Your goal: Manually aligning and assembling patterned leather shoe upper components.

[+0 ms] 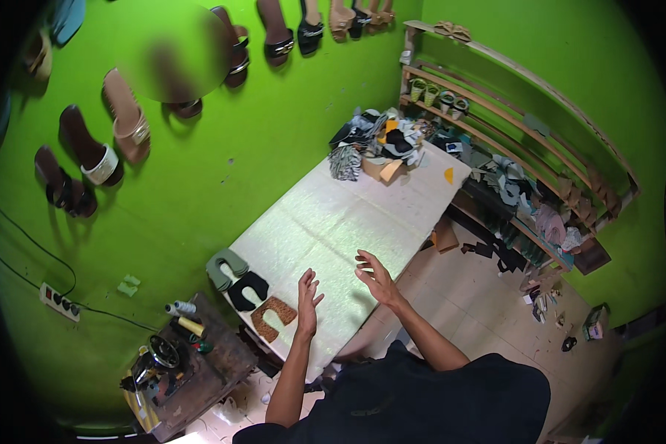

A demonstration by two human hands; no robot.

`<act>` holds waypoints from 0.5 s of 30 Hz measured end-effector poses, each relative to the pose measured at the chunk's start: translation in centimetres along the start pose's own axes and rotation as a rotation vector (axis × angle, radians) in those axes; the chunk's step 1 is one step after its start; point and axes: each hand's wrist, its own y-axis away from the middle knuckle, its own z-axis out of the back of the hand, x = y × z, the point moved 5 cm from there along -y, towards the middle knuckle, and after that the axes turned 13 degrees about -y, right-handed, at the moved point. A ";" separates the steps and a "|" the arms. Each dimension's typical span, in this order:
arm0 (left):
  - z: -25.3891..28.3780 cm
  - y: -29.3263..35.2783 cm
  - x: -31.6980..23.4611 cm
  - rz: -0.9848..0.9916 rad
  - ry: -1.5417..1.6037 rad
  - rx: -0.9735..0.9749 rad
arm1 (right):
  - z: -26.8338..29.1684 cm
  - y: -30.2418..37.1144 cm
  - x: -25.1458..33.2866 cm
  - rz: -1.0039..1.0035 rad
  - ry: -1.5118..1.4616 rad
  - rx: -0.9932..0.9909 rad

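Both of my hands hang over a white-topped table point(325, 218), apart from each other and holding nothing. My left hand point(308, 302) has its fingers stretched out and is nearest to a brown speckled U-shaped piece point(273, 317) at the table's left edge. Beyond that piece lie a black U-shaped piece point(247, 290) and a stack of grey-green U-shaped pieces point(226, 268). To the right, my right hand point(376, 277) is open with fingers spread, over the table near its right edge.
A heap of material scraps point(381, 140) covers the table's far end. At lower left stands a sewing machine point(159, 359) on a worn table, with thread spools point(185, 307). Wooden shelves point(510, 111) line the right wall. Sandals point(129, 126) hang on the green wall.
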 end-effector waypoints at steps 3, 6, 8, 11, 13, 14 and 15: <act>-4.9 -1.1 -0.8 -0.019 -0.046 0.003 | 5.2 0.2 0.4 0.018 -0.012 -0.032; -10.1 -2.7 -1.2 -0.020 -0.100 0.001 | 10.8 0.5 0.3 0.032 -0.034 -0.044; -13.9 -3.3 -1.5 0.006 -0.083 0.033 | 14.5 0.8 0.4 0.044 -0.050 -0.083; -19.1 -4.8 -2.3 -0.017 -0.077 0.042 | 19.7 0.0 0.5 0.048 -0.070 -0.073; -22.3 -5.7 -3.2 -0.030 -0.073 0.065 | 22.8 -0.2 1.1 0.065 -0.069 -0.085; -23.6 -6.1 -3.5 -0.030 -0.073 0.062 | 24.1 -0.4 1.2 0.064 -0.071 -0.082; -24.9 -6.7 -3.9 -0.036 -0.077 0.074 | 25.5 -0.7 1.4 0.079 -0.088 -0.097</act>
